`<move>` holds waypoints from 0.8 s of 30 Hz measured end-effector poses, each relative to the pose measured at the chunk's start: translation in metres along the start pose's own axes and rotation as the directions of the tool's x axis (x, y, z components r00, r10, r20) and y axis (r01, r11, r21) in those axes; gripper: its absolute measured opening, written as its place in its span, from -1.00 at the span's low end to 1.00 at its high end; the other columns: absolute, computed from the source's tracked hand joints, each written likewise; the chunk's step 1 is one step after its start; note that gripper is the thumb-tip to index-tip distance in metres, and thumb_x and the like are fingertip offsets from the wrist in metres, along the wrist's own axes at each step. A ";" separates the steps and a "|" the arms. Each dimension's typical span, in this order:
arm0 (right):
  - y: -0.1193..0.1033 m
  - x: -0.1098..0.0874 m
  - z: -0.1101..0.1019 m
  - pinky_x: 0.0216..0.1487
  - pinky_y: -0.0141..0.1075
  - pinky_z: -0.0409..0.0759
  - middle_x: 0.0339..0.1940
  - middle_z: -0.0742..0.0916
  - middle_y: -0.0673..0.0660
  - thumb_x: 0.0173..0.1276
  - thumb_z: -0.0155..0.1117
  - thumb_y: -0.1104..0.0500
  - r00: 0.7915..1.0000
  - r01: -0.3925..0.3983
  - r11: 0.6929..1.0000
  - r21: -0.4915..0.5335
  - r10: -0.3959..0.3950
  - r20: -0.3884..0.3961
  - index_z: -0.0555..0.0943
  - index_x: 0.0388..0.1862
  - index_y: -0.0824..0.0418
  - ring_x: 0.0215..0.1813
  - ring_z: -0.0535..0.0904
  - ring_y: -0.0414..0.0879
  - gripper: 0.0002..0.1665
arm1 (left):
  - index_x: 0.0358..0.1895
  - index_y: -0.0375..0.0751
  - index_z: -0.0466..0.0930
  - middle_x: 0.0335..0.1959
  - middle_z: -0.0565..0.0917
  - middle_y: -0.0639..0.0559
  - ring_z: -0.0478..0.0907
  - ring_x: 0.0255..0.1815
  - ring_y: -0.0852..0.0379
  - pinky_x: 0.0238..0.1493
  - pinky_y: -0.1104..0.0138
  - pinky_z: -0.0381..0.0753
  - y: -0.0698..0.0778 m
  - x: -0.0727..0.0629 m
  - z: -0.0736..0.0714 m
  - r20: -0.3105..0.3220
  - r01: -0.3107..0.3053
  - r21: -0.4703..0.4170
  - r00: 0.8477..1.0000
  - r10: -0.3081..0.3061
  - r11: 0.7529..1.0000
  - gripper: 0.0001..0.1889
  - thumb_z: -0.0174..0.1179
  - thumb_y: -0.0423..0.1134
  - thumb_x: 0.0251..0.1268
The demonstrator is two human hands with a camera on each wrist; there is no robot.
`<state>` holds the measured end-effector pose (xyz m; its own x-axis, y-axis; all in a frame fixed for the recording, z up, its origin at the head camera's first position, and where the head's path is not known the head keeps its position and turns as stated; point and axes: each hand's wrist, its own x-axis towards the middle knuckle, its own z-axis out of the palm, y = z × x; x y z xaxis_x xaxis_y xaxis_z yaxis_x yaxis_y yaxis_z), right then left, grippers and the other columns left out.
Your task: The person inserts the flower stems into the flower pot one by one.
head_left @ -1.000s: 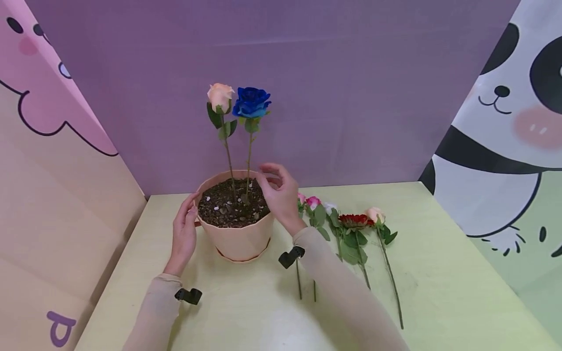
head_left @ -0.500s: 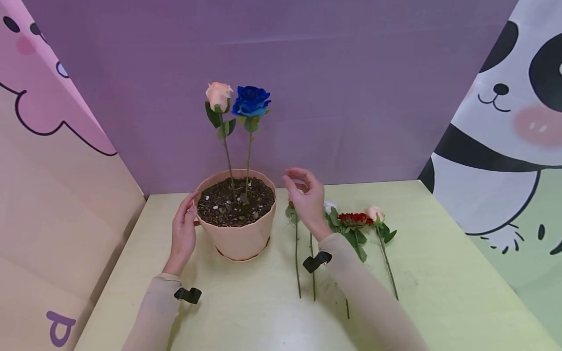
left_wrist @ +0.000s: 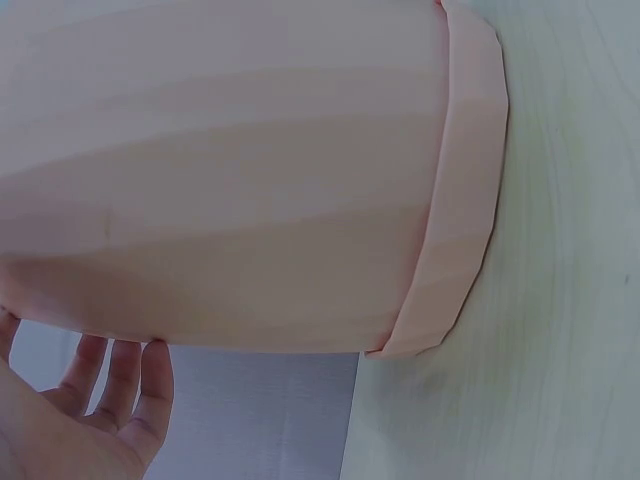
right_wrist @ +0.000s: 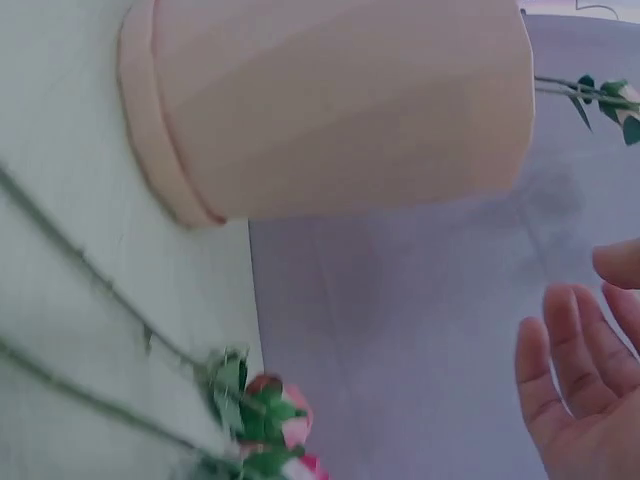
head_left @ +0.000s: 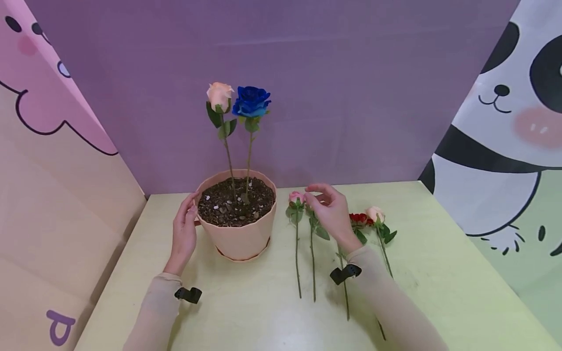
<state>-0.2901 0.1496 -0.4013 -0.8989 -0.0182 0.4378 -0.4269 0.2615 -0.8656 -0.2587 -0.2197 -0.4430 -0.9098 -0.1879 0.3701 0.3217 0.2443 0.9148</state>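
Observation:
A pink plant pot (head_left: 239, 241) filled with dark soil (head_left: 219, 209) stands on a saucer at the table's left. Upright in the soil are a peach rose (head_left: 219, 97) and a blue rose (head_left: 251, 102). My left hand (head_left: 184, 234) rests against the pot's left side; in the left wrist view its fingertips (left_wrist: 155, 360) touch the wall. My right hand (head_left: 329, 209) holds nothing, fingers loosely bent, above the flowers lying right of the pot. Nearest it are a pink rose (head_left: 296, 197) and a stem (head_left: 313, 263) whose bloom it hides in the head view.
Further right lie a red flower (head_left: 361, 220) and another peach rose (head_left: 375, 214), partly covered by the right hand and sleeve. A purple backdrop (head_left: 351, 97) closes off the table's (head_left: 246, 312) back edge. A printed panel (head_left: 52, 204) borders the left side.
My right hand has moved from the pot's right rim rightwards and lower, over the lying flowers. The left hand and the pot have stayed put.

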 end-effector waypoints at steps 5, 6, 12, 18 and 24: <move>0.007 -0.006 -0.021 -0.21 -0.44 0.64 0.08 0.80 0.28 0.56 0.37 0.11 0.999 -0.024 0.998 -0.066 0.026 0.025 0.73 0.15 0.24 -0.16 0.72 -0.19 -0.69 | 0.62 -0.13 0.34 0.68 0.31 -0.09 0.19 0.70 -0.16 0.16 0.44 0.49 0.000 0.000 0.000 -0.011 0.011 0.003 1.000 -0.011 1.000 -0.50 -0.24 -0.20 0.77; 0.009 -0.008 -0.026 -0.21 -0.45 0.64 0.09 0.80 0.28 0.56 0.37 0.11 0.999 -0.032 0.996 -0.082 0.034 0.023 0.73 0.15 0.24 -0.16 0.72 -0.20 -0.69 | 0.62 -0.14 0.34 0.68 0.31 -0.10 0.18 0.70 -0.17 0.19 0.41 0.48 0.000 0.000 0.000 -0.011 0.014 0.001 1.000 -0.014 1.000 -0.50 -0.23 -0.20 0.77; 0.019 -0.019 -0.054 -0.20 -0.40 0.71 0.10 0.80 0.31 0.59 0.33 0.07 0.996 -0.081 0.982 -0.170 0.088 0.034 0.70 0.21 0.29 -0.19 0.71 -0.40 -0.61 | 0.62 -0.15 0.33 0.68 0.31 -0.12 0.17 0.71 -0.16 0.17 0.41 0.49 -0.001 -0.001 0.000 -0.008 0.024 0.000 1.000 -0.024 1.000 -0.50 -0.24 -0.21 0.77; 0.027 -0.035 -0.083 -0.21 -0.44 0.66 0.09 0.81 0.33 0.60 0.31 0.06 0.990 -0.113 0.960 -0.257 0.130 0.049 0.69 0.27 0.25 -0.22 0.68 -0.47 -0.59 | 0.62 -0.11 0.33 0.69 0.30 -0.08 0.17 0.71 -0.12 0.16 0.44 0.49 0.000 0.001 0.000 0.001 0.021 -0.011 1.000 -0.021 1.000 -0.49 -0.24 -0.21 0.75; 0.036 -0.046 -0.115 -0.16 -0.52 0.66 0.20 0.77 0.35 0.60 0.30 0.05 0.982 -0.155 0.931 -0.331 0.181 0.049 0.68 0.27 0.31 -0.17 0.66 -0.50 -0.56 | 0.61 -0.15 0.35 0.68 0.31 -0.11 0.20 0.69 -0.16 0.11 0.51 0.50 0.002 0.002 -0.001 -0.007 0.008 -0.014 1.000 -0.008 1.000 -0.50 -0.23 -0.24 0.75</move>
<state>-0.2526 0.2703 -0.4245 -0.9649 -0.0179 0.2619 -0.2257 0.5660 -0.7929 -0.2594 -0.2202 -0.4407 -0.9106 -0.1967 0.3635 0.3177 0.2295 0.9200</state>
